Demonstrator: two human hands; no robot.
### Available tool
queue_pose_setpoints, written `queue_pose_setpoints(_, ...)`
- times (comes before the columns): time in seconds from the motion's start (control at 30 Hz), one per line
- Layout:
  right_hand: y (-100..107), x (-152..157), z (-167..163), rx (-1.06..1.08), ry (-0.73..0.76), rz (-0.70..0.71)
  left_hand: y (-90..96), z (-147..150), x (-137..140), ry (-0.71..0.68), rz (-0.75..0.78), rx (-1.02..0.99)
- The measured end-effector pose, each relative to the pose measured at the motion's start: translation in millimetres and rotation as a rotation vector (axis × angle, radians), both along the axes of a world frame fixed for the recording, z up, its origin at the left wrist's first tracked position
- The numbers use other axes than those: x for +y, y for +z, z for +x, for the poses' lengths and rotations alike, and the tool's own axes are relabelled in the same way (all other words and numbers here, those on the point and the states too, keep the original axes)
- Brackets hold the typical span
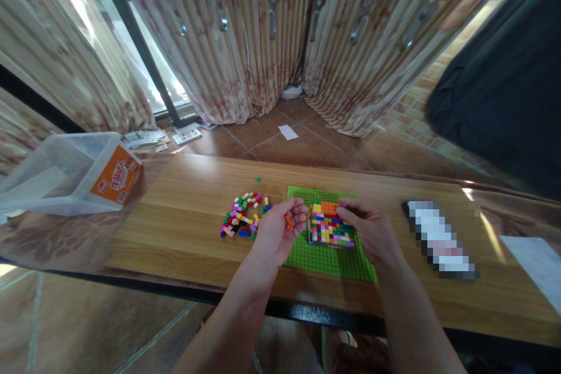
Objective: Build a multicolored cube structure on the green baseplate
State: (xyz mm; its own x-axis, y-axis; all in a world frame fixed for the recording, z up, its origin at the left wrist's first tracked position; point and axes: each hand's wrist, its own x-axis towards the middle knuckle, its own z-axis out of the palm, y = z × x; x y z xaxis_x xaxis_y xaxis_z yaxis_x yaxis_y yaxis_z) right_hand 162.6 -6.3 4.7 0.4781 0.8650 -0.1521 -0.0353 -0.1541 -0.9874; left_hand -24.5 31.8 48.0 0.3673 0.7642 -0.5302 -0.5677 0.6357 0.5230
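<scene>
Tabletop: a long wood-grain table, before floor-length, patterned beige curtains.
Bin: a clear plastic box with an orange label, past the table's left end; a pale shape shows inside, too unclear to name.
Baseplate: a square, bright green studded plastic sheet, flat on the table under both hands.
Left hand: the bare left hand is turned palm up, cupped, fingers loosely curled and not clenched, small orange plastic bricks lying in it.
Right hand: the bare right hand reaches palm down, thumb and fingers at the build's upper right corner, hiding it; whether they pinch a brick, I cannot tell.
Oblong: a pixelated, dark-edged object, right of the baseplate.
Build: a multicoloured rectangular brick block, on the baseplate between the hands.
Loose bricks: a mixed-colour scatter, left of the baseplate, partly behind the left hand.
Stray: one small green brick, beyond the scatter.
</scene>
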Motion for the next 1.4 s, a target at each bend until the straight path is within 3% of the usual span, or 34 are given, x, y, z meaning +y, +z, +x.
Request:
queue_pose_setpoints(0.5,-1.0,-1.0,-1.9,0.047,-0.01,-0.002,1.2,3.3,0.9,-0.005,0.002,-0.124)
queue_pose_setpoints(0.67,11.1,-8.2,-10.9,-0.254,-0.126,0.134,2.4,3.3,0.4,-0.006,0.016,-0.206)
queue_pose_setpoints(0.73,21.7,-12.9,-23.8,-0.352,-0.054,0.21,2.6,3.5,-0.2,-0.003,0.026,-0.23)
queue_pose_setpoints(0.8,31.0,-17.2,-40.1,-0.441,0.11,0.219,3.1,3.7,-1.0,0.008,0.04,-0.246)
queue_pose_setpoints(0.9,36.1,-20.1,-61.1,-0.543,0.232,0.225,4.1,3.8,-2.1,0.029,0.064,-0.25)
queue_pose_setpoints(1.1,30.0,-17.4,-74.2,-0.681,0.24,0.213,3.1,4.1,-2.3,0.016,0.1,-0.253)
queue_pose_setpoints(1.4,31.6,-17.0,-76.4,-0.72,0.181,0.208,6.7,7.4,-7.8,-0.001,0.19,-0.286)
